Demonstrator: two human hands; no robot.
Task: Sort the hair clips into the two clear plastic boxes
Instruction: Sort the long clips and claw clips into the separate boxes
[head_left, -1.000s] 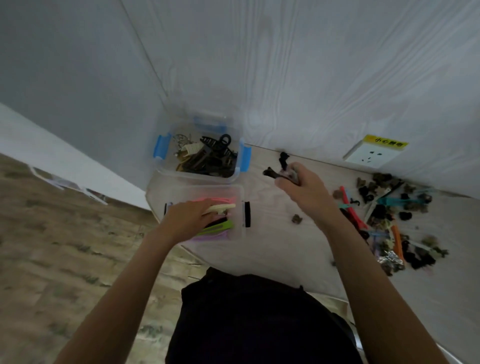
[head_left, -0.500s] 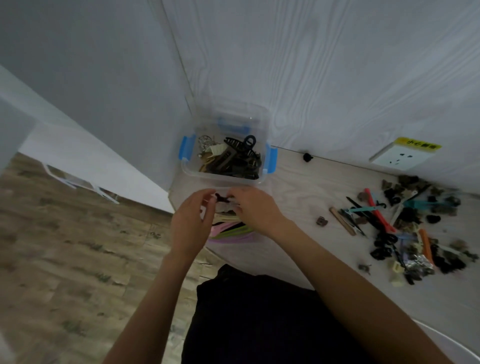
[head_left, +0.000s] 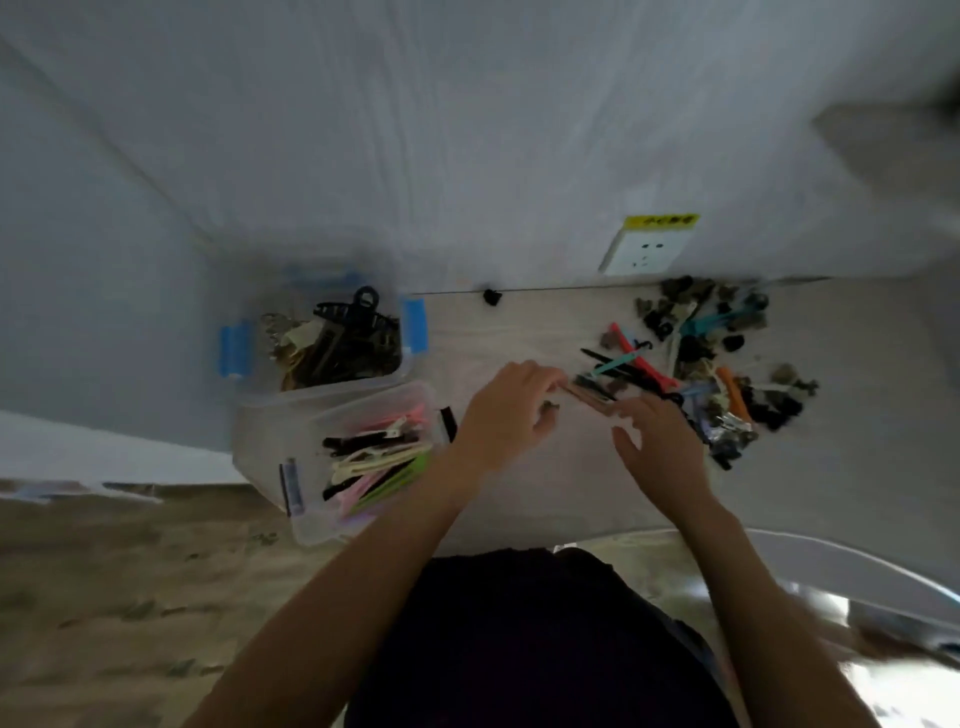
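Observation:
Two clear boxes stand at the table's left end. The far box (head_left: 413, 364) with blue latches holds dark and brown claw clips. The near box (head_left: 260, 441) holds long flat clips in pink, green, cream and black. A loose pile of clips (head_left: 717, 364) lies to the right. My left hand (head_left: 506, 415) is between the boxes and the pile, fingers pinched on one end of a long brown clip (head_left: 589, 394). A small brown clip (head_left: 548, 408) lies under its fingers. My right hand (head_left: 662, 447) hovers at the pile's near edge, fingers apart, beside the brown clip's other end.
A white wall socket (head_left: 644, 252) with a yellow label sits on the wall behind the pile. One small black clip (head_left: 491, 297) lies against the wall. The table's left edge drops to a wood floor (head_left: 104, 597). A shiny curved rail (head_left: 831, 571) runs at lower right.
Both hands have left the near box and moved right to the pile's edge. The left hand has taken hold of the long brown clip. The camera view swung right.

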